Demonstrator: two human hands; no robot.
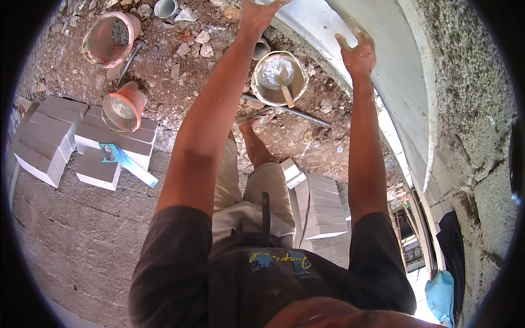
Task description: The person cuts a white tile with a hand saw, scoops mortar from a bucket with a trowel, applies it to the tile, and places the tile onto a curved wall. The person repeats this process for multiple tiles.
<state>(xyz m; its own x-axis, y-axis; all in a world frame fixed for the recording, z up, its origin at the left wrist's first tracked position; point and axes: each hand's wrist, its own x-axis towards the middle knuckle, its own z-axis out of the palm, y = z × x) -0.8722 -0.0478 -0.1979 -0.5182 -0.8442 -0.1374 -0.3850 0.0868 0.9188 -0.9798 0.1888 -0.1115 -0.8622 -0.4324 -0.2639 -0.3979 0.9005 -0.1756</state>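
Pale strip (314,24): long and flat, bluish white, its face mostly smooth with a few small dark specks.
Strip's pose: slants from the top edge of the view down toward the right — its outline looks curved, as straight edges do near this lens's rim.
Strip's ends: the upper one is cut off by the view; the lower part is partly hidden.
Grey panel (404,93): smooth, matt, light grey, broader than the strip and free of visible breaks.
Panel's place: upper right, just beside the strip — whether the two are joined cannot be told.
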